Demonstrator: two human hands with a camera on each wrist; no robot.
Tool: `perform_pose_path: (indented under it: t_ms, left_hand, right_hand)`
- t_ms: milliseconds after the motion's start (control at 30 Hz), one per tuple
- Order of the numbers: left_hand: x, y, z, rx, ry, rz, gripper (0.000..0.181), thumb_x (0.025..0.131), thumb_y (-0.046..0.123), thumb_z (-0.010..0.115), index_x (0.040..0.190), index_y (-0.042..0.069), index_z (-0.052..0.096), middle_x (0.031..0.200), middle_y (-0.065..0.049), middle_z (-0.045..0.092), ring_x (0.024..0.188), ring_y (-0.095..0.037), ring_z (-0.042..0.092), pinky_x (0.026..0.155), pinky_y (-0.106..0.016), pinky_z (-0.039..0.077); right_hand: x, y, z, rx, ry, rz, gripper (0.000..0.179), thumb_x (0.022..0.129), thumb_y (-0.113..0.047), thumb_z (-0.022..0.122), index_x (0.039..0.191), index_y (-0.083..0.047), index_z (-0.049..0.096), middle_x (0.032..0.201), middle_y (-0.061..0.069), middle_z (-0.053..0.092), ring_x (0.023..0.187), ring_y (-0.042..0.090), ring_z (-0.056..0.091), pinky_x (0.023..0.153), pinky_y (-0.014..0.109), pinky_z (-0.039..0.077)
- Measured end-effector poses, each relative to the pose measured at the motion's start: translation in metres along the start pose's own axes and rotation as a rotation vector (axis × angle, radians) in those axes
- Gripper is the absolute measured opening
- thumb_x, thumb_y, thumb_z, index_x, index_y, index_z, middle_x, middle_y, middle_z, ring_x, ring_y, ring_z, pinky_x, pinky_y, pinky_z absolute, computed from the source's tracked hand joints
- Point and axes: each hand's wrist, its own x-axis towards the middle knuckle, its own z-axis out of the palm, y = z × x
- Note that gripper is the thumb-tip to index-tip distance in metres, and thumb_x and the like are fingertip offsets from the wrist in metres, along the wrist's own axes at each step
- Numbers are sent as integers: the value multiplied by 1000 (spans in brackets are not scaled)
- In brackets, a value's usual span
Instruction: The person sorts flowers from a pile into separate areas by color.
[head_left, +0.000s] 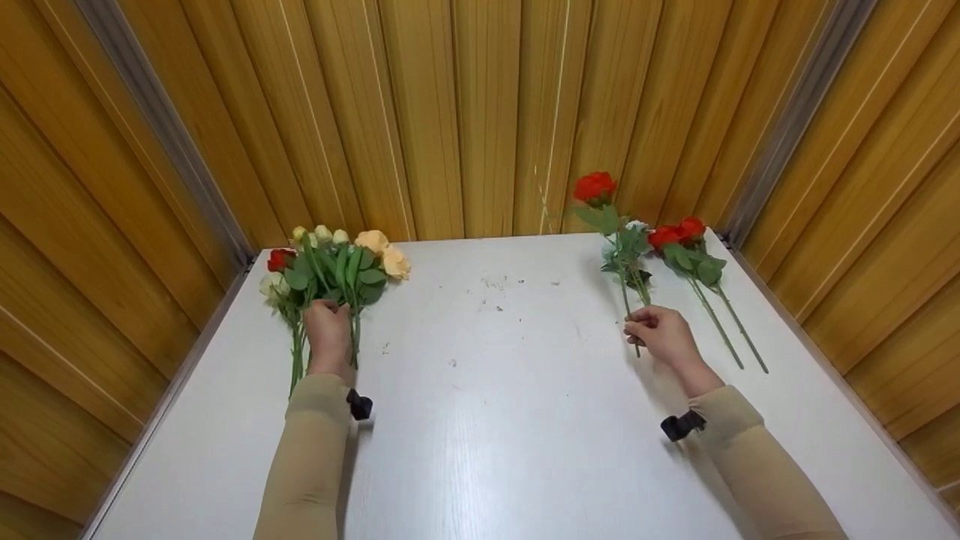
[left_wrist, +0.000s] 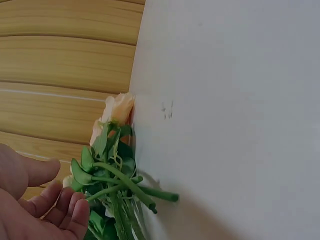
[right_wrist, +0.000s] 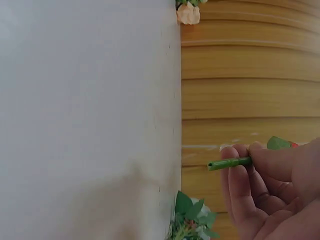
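Note:
My right hand [head_left: 664,334] pinches the stem of a red rose [head_left: 595,187] between thumb and fingers. The bloom points up and away, and the cut stem end [right_wrist: 220,164] sticks out past the fingertips in the right wrist view. Behind that stem lies a leafy sprig with small pale flowers [head_left: 636,226]. On the other side, my left hand [head_left: 327,334] is over the stems of a mixed bunch; its thumb stands apart from the loosely bent fingers [left_wrist: 65,205]. Right beside the fingertips are green bud stems [left_wrist: 122,180], crossing over the bunch.
Two more red roses [head_left: 679,232] lie at the right. The left bunch has peach flowers [head_left: 382,251], pale yellow buds [head_left: 322,234], a red rose [head_left: 280,259] and a whitish bloom [head_left: 273,285]. Small bits of debris [head_left: 495,285] dot the white table [head_left: 480,420]; wood-patterned panels [head_left: 480,112] enclose it.

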Motion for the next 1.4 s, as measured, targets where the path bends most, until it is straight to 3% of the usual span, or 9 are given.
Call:
perform_pose_path:
  t_ms: [100, 167, 267, 533, 767, 1033, 1133, 1333, 1400]
  left_hand:
    - [8, -3, -4, 46, -16, -6, 25, 104, 9, 59, 110, -15, 60, 101, -29, 59, 98, -43, 57, 85, -52, 48]
    - [11, -4, -5, 77, -36, -35, 34, 105, 9, 56, 128, -16, 57, 123, -35, 59, 116, -47, 58, 97, -55, 49]
    - [15, -8, -7, 107, -84, -87, 38, 106, 11, 53, 135, -14, 54, 134, -35, 56, 125, -49, 55, 104, -57, 48]
    - [22, -15, -6, -53, -98, -192, 47, 107, 11, 52, 150, -8, 44, 148, -31, 50, 141, -45, 46, 116, -53, 43]
    - [22, -21, -4, -90, -71, -197, 51, 106, 8, 53, 153, -6, 39, 147, -29, 52, 139, -43, 50, 115, -51, 45]
    - [24, -21, 0, -13, -32, -197, 41, 104, 5, 44, 141, -4, 58, 144, -26, 57, 134, -42, 54, 113, -52, 46]
    - [24, -18, 0, 28, -79, -206, 42, 103, 5, 44, 142, -2, 58, 146, -26, 56, 135, -42, 53, 113, -53, 46]
    - [23, -9, -4, 128, -211, -261, 46, 102, 10, 44, 147, 5, 54, 151, -22, 52, 136, -41, 52, 111, -53, 47]
    - [22, -7, -6, 176, -229, -272, 41, 102, 12, 45, 141, 6, 59, 145, -20, 57, 124, -38, 58, 103, -51, 51]
  right_hand:
    - [0, 7, -18, -40, 28, 17, 22, 101, -4, 63, 116, 12, 65, 104, 22, 72, 73, 3, 68, 70, 20, 60]
    - [0, 12, -29, -76, 41, 34, 24, 101, -7, 63, 118, 11, 65, 103, 20, 72, 73, 2, 68, 71, 22, 61]
    - [0, 18, -44, -128, 66, 51, 27, 102, -10, 63, 120, 10, 65, 105, 21, 73, 73, 3, 69, 71, 24, 61]
    - [7, 36, -81, -275, 180, 107, 26, 103, -12, 60, 118, 9, 66, 112, 29, 71, 85, 22, 73, 58, 21, 52]
    - [15, 57, -109, -399, 252, 154, 28, 101, -13, 59, 114, 11, 67, 111, 32, 69, 96, 41, 65, 74, 42, 53]
    - [13, 76, -120, -434, 196, 204, 31, 101, -10, 54, 112, 17, 65, 110, 36, 67, 96, 45, 62, 82, 55, 54]
    - [12, 83, -122, -462, 157, 227, 32, 99, -9, 53, 111, 18, 65, 108, 37, 67, 93, 44, 63, 81, 54, 54]
    - [11, 90, -124, -516, 102, 267, 28, 92, -7, 60, 98, 19, 68, 91, 33, 69, 77, 34, 62, 63, 39, 52]
    - [12, 90, -124, -515, 88, 278, 28, 91, -7, 60, 97, 20, 67, 87, 32, 68, 76, 33, 60, 61, 37, 51]
